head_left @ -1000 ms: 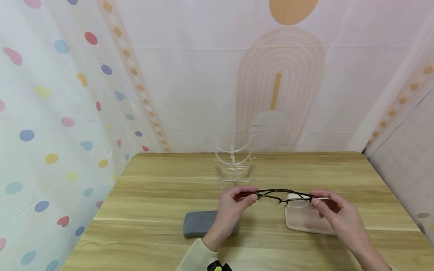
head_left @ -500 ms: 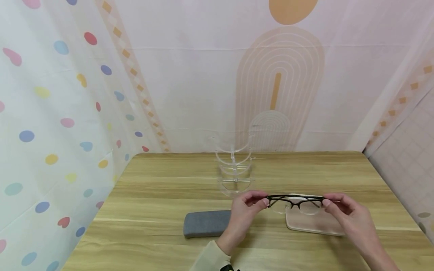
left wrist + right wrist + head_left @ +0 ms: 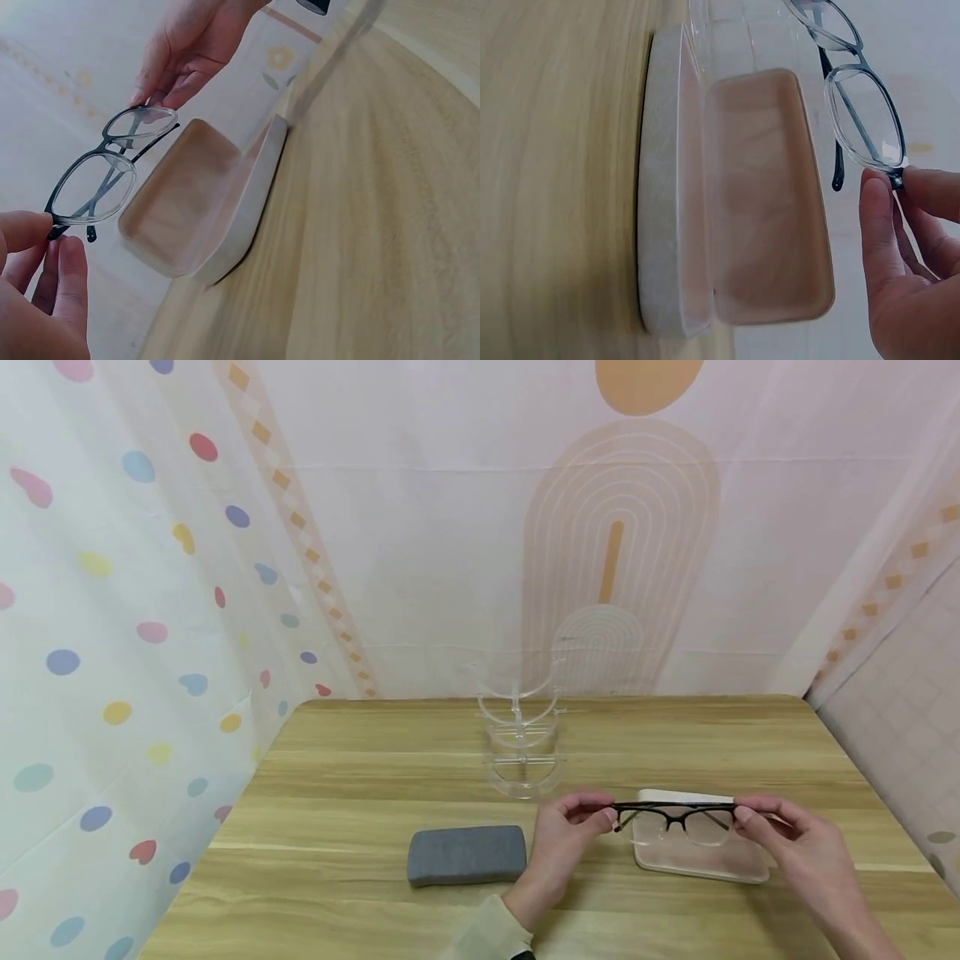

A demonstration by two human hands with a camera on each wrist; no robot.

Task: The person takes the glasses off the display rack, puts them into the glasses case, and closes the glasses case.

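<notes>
A pair of eyeglasses (image 3: 675, 817) with a black upper frame and clear lower rims is held up between both hands, its temples folded. My left hand (image 3: 567, 843) pinches one end corner of the frame between thumb and fingers. At the opposite corner my right hand (image 3: 802, 852) pinches it the same way. Below and behind the glasses stands an eyeglass case (image 3: 244, 217), lid up, pale outside and pink inside. In the right wrist view the lining of the case (image 3: 769, 202) shows nothing in it.
A grey closed eyeglass case (image 3: 467, 855) lies left of my left hand. Farther back stands a clear acrylic display stand (image 3: 522, 735) with several tiers. A patterned curtain (image 3: 420, 568) hangs behind the wooden table (image 3: 360, 793).
Both hands have moved right and slightly nearer with the glasses, which are now over the open case. The grey case shows fully, no longer covered by the left hand.
</notes>
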